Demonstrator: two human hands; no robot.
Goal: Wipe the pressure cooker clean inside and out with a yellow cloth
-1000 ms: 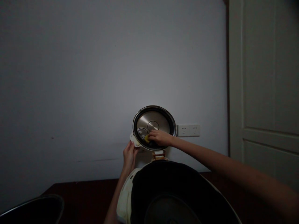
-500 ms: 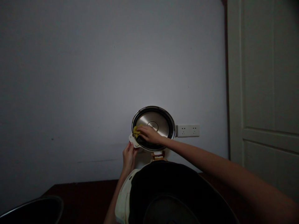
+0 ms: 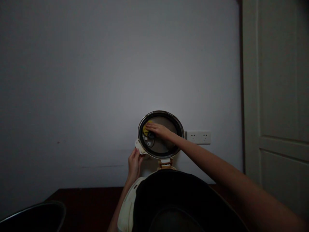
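Fingers together, the right hand (image 3: 159, 130) presses a yellow cloth (image 3: 145, 129) inside the raised rice-cooker lid (image 3: 166, 122), higher than 0.5 seconds ago, baring the round valve (image 3: 149, 144); the left hand (image 3: 134, 162) pinches the white tab (image 3: 139, 146).

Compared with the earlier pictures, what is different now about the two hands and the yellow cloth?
The right hand has moved the yellow cloth over the inside of the open lid, from the lower left to the left edge, now to the upper left. Nothing was taken hold of or let go. The left hand still holds the lid's white tab, and the lid stays open.
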